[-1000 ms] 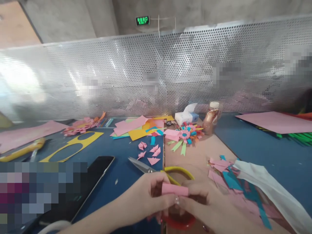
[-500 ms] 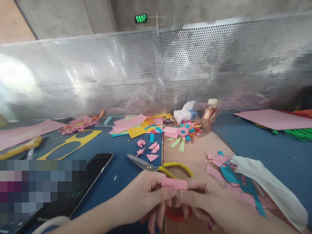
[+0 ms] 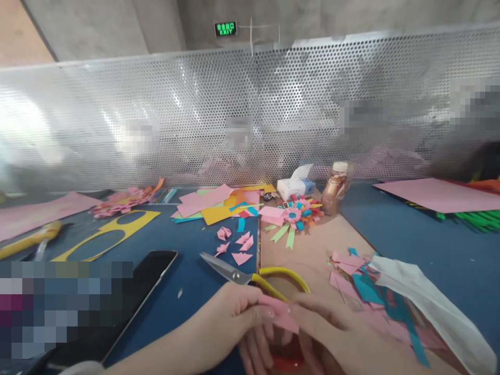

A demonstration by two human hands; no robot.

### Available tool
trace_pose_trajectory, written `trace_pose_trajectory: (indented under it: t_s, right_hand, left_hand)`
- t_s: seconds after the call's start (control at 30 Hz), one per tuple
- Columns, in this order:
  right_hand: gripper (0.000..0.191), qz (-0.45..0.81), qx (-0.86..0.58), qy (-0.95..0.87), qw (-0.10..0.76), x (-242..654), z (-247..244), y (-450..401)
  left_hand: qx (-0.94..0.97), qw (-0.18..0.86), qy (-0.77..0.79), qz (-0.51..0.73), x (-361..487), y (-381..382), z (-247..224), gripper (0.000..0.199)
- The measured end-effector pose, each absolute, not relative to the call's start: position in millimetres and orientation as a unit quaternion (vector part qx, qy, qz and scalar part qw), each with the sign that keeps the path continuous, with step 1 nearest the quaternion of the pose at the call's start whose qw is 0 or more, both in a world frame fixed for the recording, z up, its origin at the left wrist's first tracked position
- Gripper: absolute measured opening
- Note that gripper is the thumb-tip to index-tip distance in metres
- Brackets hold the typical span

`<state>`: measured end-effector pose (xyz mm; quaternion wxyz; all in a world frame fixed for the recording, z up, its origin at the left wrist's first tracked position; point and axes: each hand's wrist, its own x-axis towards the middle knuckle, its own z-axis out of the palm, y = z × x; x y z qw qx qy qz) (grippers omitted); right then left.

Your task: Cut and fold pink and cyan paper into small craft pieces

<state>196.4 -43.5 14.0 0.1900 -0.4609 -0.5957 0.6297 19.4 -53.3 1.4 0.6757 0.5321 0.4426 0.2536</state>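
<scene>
Between my two hands is a small piece of pink paper (image 3: 287, 316), tilted down to the right. My left hand (image 3: 238, 317) pinches its left end between thumb and fingers. On the other side, my right hand (image 3: 332, 323) grips the paper near its middle and right. Just beyond my fingers lie scissors (image 3: 236, 276) with yellow handles, blades pointing left. Several small folded pink paper pieces (image 3: 242, 258) rest past the blades. Something red (image 3: 287, 360) shows beneath my hands, partly hidden by the fingers.
A black phone (image 3: 128, 307) lies left. Pink and blue scraps (image 3: 367, 289) and a white tissue (image 3: 422, 291) are at right. Farther back are coloured paper sheets (image 3: 219, 208), a paper flower (image 3: 292, 214), a tissue pack (image 3: 296, 188) and a bottle (image 3: 335, 190), before a perforated metal screen (image 3: 187, 114).
The pink paper has turned from level to slanting, its right end lower. My right fingers have shifted along it. The whole view has moved slightly.
</scene>
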Motion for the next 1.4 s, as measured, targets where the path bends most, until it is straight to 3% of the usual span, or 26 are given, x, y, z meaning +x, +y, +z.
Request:
trace_pose_trajectory:
  t_s: [0.13,0.4,0.63,0.73,0.93,1.23,1.4]
  right_hand:
    - [0.039,0.616,-0.491,-0.585,0.193,197.0,9.0,-43.3]
    - [0.026,0.634,-0.481,-0.597,0.105,196.2,20.1,-43.1]
    - [0.023,0.504,-0.458,-0.713,0.167,192.1,20.6,-44.3]
    - [0.013,0.435,-0.429,-0.766,0.199,193.8,8.0,-44.6]
    - [0.016,0.358,-0.472,-0.768,0.244,191.2,0.5,-58.3]
    - [0.017,0.535,-0.475,-0.622,0.319,191.3,9.2,-53.8]
    - [0.021,0.559,-0.487,-0.61,0.28,192.0,4.6,-53.1]
  left_hand:
    - [0.524,0.669,0.469,0.241,19.0,-53.2,0.8,0.014]
    - [0.519,0.68,0.446,0.263,14.8,-56.6,3.9,0.008]
    - [0.539,0.673,0.432,0.264,14.5,-56.2,1.7,0.011]
    - [0.534,0.677,0.426,0.274,16.0,-57.1,-0.3,0.012]
    - [0.55,0.629,0.465,0.292,27.2,-68.9,7.7,0.044]
    - [0.59,0.58,0.426,0.366,27.0,-61.0,10.0,0.014]
    - [0.603,0.58,0.402,0.372,23.4,-54.4,8.3,0.011]
